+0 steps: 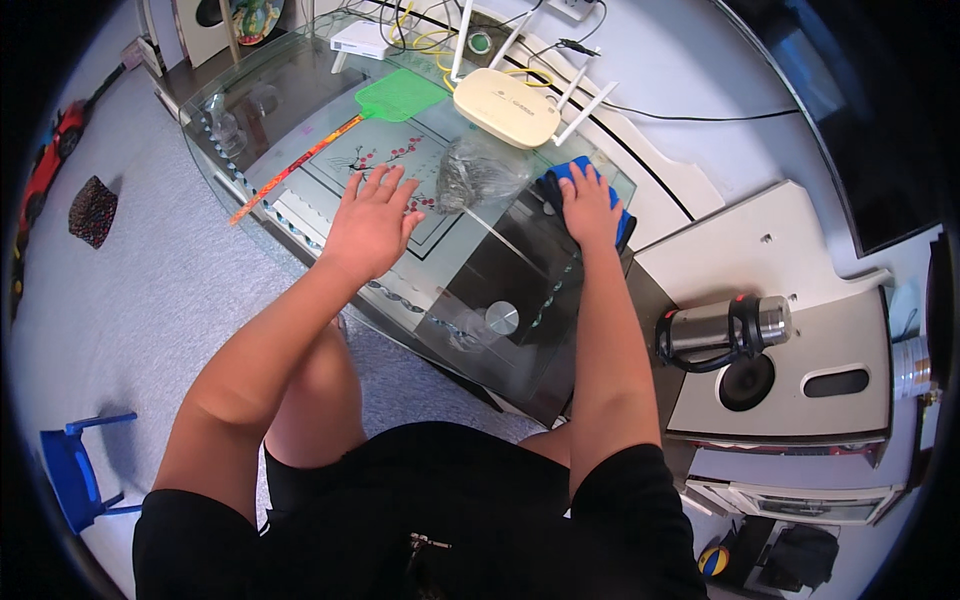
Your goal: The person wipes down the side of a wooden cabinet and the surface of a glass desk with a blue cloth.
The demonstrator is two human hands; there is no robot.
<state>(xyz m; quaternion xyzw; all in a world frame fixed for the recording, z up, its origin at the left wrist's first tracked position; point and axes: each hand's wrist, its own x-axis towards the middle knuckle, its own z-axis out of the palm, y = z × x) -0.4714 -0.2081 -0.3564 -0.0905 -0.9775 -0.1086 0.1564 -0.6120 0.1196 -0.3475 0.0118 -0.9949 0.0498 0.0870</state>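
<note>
My right hand [589, 206] lies with spread fingers on a blue and black cloth [625, 217] at the right part of a glass-topped stand [420, 240]. Over the printed blossom pattern, my left hand [373, 219] is held palm down, its fingers apart and nothing in it; whether it touches the glass I cannot tell. Between the hands sits a clear plastic bag [480, 172] with dark contents. A green fly swatter [401, 95] with an orange and red handle lies beyond my left hand. Behind the bag stands a cream router [506, 107] with white antennas.
A small white box [360, 39] and tangled cables are at the back. To the right, a steel vacuum flask [724, 328] rests on a white speaker cabinet [780, 397], below a dark television [862, 150]. A blue plastic chair [71, 476] and a red toy car [54, 161] are at the left.
</note>
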